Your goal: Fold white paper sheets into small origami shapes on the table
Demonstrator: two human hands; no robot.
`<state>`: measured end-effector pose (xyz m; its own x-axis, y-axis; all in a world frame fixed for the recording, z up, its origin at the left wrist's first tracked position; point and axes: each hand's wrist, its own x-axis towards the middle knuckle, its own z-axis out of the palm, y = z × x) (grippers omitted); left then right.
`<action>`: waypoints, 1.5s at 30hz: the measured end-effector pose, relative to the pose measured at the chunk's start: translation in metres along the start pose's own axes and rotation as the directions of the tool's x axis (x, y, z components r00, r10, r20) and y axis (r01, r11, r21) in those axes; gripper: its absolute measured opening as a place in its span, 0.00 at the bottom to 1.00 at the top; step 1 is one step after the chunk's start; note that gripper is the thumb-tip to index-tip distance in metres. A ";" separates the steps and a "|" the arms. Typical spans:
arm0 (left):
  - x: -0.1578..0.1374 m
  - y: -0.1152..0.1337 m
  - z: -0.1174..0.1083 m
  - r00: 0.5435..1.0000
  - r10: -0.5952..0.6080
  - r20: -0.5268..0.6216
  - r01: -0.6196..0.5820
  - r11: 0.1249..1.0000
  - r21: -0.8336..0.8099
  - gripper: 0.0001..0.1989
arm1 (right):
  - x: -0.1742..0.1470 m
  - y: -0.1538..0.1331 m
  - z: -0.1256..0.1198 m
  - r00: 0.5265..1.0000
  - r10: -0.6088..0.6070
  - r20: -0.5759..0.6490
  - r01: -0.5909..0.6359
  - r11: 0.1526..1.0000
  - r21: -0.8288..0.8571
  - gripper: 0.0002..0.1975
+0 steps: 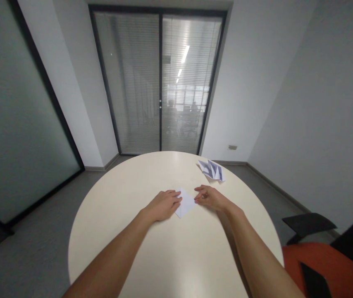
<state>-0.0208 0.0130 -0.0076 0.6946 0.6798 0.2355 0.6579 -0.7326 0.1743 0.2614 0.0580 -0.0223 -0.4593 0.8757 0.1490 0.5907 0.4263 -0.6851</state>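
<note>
A small white sheet of folded paper (187, 203) lies on the round table, roughly diamond-shaped, with a crease showing near its left part. My left hand (164, 204) rests over its left side, fingers stretched out and lying on the paper. At the right corner, my right hand (211, 198) has its thumb and a finger at the paper's edge in what looks like a pinch, the other fingers loosely curled. The hand partly hides that corner's contact. Farther back on the right sits a folded paper piece (212, 170) with several raised points and bluish-grey shading.
The cream round table (117, 231) has a curved edge on all visible sides. An orange-seated chair (328, 265) with a black armrest (309, 224) stands close at the right. Beyond the table are glass doors with blinds (129, 82) and white walls.
</note>
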 end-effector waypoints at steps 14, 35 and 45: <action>-0.001 -0.002 0.005 0.994 -0.095 -0.044 0.096 0.995 0.030 0.20 | 0.004 -0.008 0.007 0.986 -0.110 -0.127 0.086 0.980 -0.182 0.08; -0.004 0.000 -0.003 0.997 -0.074 -0.007 0.073 0.993 -0.090 0.28 | 0.002 -0.024 0.010 0.988 -0.097 -0.122 0.098 0.995 0.000 0.15; -0.010 -0.011 -0.004 0.998 -0.063 -0.024 0.057 0.978 -0.199 0.31 | 0.001 -0.018 0.004 0.986 -0.084 -0.147 0.076 0.995 -0.064 0.15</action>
<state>-0.0357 0.0142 -0.0080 0.6443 0.7238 0.2469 0.6258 -0.6845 0.3738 0.2476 0.0506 -0.0133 -0.4052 0.8604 0.3092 0.5957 0.5050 -0.6246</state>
